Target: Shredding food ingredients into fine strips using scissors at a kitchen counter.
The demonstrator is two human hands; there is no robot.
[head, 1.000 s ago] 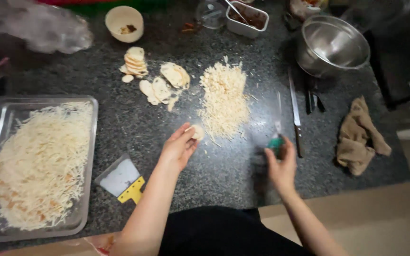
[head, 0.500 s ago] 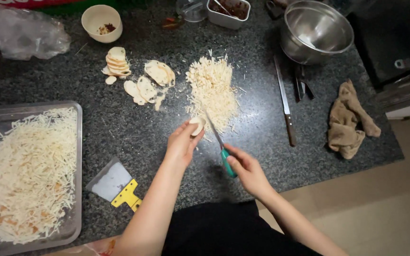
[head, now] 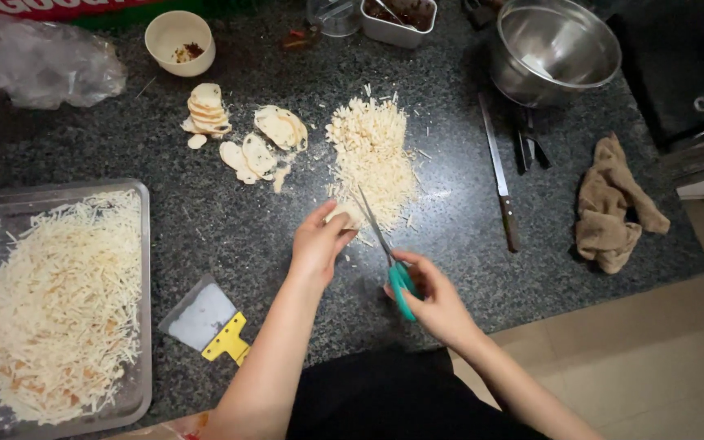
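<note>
At my far left the metal tray point(head: 147, 244) holds a deep heap of pale shreds point(head: 59, 310), and just right of it a scraper with a yellow handle point(head: 209, 326) lies flat on the dark speckled counter point(head: 205, 220). Further back sit round slices point(head: 242, 134) in small stacks. My left hand point(head: 319, 244) has its fingers pinched together on a small pale piece point(head: 344, 216), held at the near edge of the loose pile of cut strips point(head: 372, 155). My right hand point(head: 433, 297) is closed around the teal-handled knife point(head: 385, 244), its blade angled up against that piece. I judge I am mid-cut, slicing the piece into strips; the coming stroke needs my left fingertips tucked clear of the edge. To the right lie a long knife point(head: 500, 183), a steel bowl point(head: 560, 49) and a crumpled brown cloth point(head: 613, 204).
</note>
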